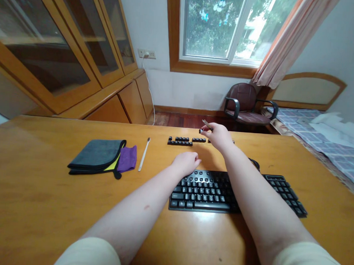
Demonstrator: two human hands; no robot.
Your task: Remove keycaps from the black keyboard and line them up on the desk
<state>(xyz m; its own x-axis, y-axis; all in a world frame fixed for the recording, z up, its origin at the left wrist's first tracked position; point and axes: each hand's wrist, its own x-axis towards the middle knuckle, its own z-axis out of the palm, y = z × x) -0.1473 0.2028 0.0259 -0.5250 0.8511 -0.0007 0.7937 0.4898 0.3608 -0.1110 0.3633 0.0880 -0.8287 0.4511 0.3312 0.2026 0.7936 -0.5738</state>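
Observation:
A black keyboard [211, 206] lies on the desk, with bare spots in its top rows where keycaps are off. At its back left edge rests my left hand [186, 163], fingers curled in; whether they hold anything is hidden. My right hand [219, 136] is raised past the keyboard's back, above the loose keycaps. Its fingers pinch a slim tool with a metallic end [206, 123], perhaps a keycap puller, and a small black keycap [201, 131] shows at the fingertips. Several loose black keycaps [181, 141] stand in rows near the desk's far edge, partly behind my right hand.
Left of the keyboard lie a white toothbrush [144, 154], a purple cloth [127, 158] and a folded grey cloth [96, 154]. A black cable [254, 163] curls behind the keyboard. Beyond the wooden desk [39, 189] stand a chair [244, 102], a bed and a glass-door cabinet.

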